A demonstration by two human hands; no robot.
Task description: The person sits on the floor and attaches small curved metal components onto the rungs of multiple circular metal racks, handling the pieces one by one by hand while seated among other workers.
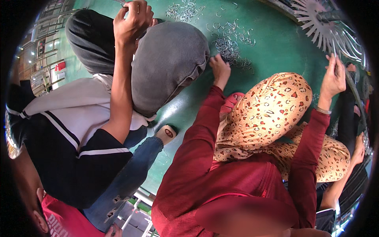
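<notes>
My left hand (221,70) is down by the near edge of a loose pile of silvery curved metal hooks (227,48) on the green floor. Its fingers are slightly apart, and I see nothing held in them. Raised at the right, my right hand (334,77) has its thumb and fingers pinched together on a thin, shiny metal hook (333,48). That hook is at the rim of a pale slotted metal disc (310,19) on a bar. Several curved metal pieces hang along the disc's lower right side.
More hooks (183,10) lie scattered farther off. Close on my left, a co-worker in dark grey trousers (169,59) sits with a raised hand (132,21). Another person's hand (359,149) shows at the far right. Metal racks (43,47) stand at the far left.
</notes>
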